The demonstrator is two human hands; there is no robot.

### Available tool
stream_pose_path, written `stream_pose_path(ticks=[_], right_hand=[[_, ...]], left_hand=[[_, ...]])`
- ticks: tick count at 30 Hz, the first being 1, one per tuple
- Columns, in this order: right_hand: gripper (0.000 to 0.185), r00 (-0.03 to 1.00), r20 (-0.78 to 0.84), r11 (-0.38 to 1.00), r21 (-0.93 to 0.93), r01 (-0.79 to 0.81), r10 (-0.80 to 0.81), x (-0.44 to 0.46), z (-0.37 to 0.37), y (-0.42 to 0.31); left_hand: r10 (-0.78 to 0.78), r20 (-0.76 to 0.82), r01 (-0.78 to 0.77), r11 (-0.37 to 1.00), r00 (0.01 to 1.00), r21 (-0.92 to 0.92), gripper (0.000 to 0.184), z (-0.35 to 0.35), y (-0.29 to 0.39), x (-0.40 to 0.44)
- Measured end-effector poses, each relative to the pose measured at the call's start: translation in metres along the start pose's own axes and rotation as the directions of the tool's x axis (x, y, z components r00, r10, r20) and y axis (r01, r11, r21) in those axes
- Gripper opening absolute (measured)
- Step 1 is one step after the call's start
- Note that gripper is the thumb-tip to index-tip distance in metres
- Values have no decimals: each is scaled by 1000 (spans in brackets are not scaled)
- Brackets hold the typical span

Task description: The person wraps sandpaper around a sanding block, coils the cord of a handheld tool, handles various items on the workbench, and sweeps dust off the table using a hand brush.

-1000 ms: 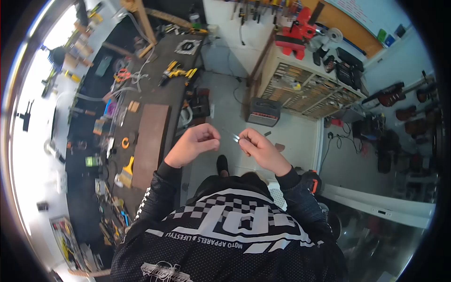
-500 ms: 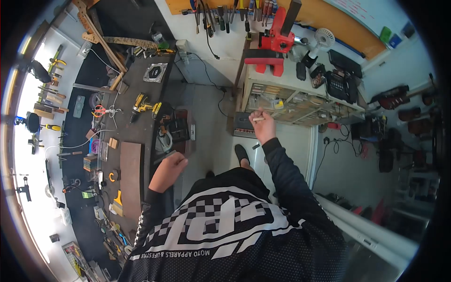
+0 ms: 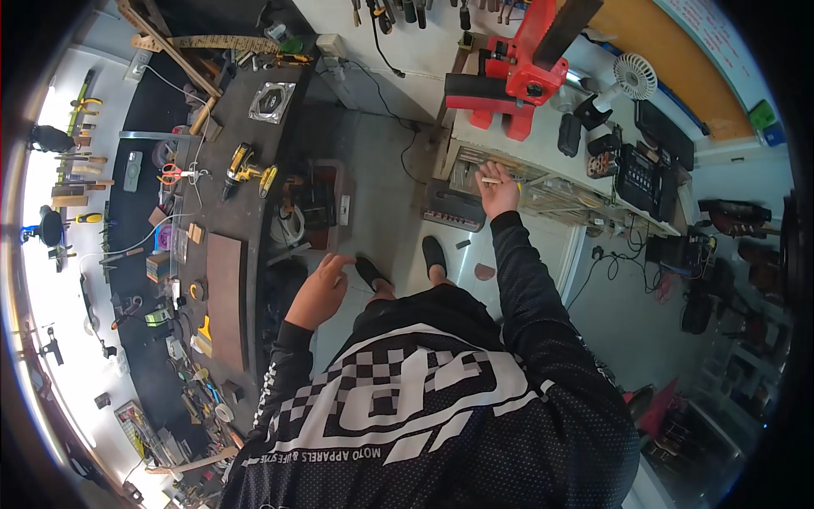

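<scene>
At the far left of the frame, a white wall [image 3: 38, 271] carries hand tools, beside a dark workbench [image 3: 182, 254] that runs down the left side. On the bench lie, from left to right, scissors with orange handles [image 3: 171, 174], a dark brown rectangular board [image 3: 226, 301], a yellow-and-black cordless drill [image 3: 243, 173] and, at upper left, a square silvery plate [image 3: 272, 102]. Left of centre, just right of the bench edge, the bare left hand [image 3: 321, 291] is seen from the back, its index finger extended and the other fingers bent; whether it encloses anything cannot be told. Dark shoes [image 3: 434, 253] stand on the grey floor [image 3: 386, 161] near the centre. A low black box with a grille front [image 3: 454, 208] sits at the foot of a pale cabinet with rows of small drawers [image 3: 551, 191]. Right of centre, the bare right hand [image 3: 500, 192] is raised before the cabinet front, its fingers curled around a short pale stick [image 3: 489, 180], which lies crosswise at the fingers; contact with the drawers cannot be determined. On the cabinet top, at upper right, stand a red-and-black machine [image 3: 530, 81], a small white fan [image 3: 634, 76] and an open black case [image 3: 649, 182].
</scene>
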State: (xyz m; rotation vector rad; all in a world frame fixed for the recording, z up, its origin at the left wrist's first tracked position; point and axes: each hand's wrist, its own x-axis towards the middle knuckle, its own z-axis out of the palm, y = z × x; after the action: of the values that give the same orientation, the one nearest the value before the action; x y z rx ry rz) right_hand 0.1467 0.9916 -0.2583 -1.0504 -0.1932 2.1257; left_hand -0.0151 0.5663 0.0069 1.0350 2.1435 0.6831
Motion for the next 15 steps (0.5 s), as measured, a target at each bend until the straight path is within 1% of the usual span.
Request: stream_pose_path(ticks=[2, 5, 7, 10, 13, 15], right_hand=[[28, 1000, -5, 1000, -2, -2, 2, 5, -2, -4], [23, 1000, -4, 1000, -20, -5, 5, 10, -3, -8], [19, 1000, -7, 999, -42, -10, 9, 13, -2, -11], [14, 998, -53, 996, -79, -33, 29, 19, -16, -13], [11, 999, 1, 977, -207, -48, 49, 17, -35, -11], [12, 997, -75, 904, -426, -43, 12, 1, -39, -6]], left_hand=[[-51, 53, 52, 998, 997, -22, 34, 3, 0, 4], [-75, 94, 76, 997, 993, -11, 35, 12, -3, 7], [-64, 127, 66, 998, 990, -10, 35, 16, -6, 8], [-59, 156, 58, 998, 986, 7, 35, 19, -7, 10], [-73, 169, 72, 997, 983, 10, 35, 18, -5, 12], [-75, 173, 74, 997, 982, 11, 34, 17, -5, 14]])
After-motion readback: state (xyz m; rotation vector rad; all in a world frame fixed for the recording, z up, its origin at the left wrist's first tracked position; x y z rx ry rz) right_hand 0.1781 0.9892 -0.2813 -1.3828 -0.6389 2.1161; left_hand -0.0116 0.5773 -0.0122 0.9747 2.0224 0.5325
